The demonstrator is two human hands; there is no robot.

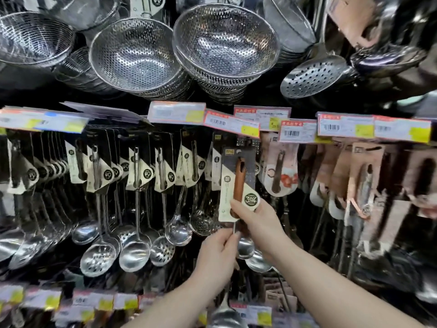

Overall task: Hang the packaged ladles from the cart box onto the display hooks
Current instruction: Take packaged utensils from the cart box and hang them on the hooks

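- Two big metal bowls full of holes [134,53] up top, side by side, above everything else.
- Lots of shiny ladles and holey spoons [134,247] hanging in rows on the left, each on a black-and-white card.
- Pink-carded tools [281,171] hanging in a row on the right.
- Long line of price tags [230,125] with yellow stickers, running across the middle.
- Packaged ladle [238,183] held upright in the middle, in front of the hanging rows, with a brown handle on its card and the card's top just under the price tags; hooked on or not, cannot tell.
- Right hand [257,218] at the bottom of the card, thumb in front, fingers behind, clamped on it.
- Left hand [217,252] just below, fingers pinched tight on the thin metal stem under the card.
- Round ladle cup [244,247] low down between both hands, partly hidden.
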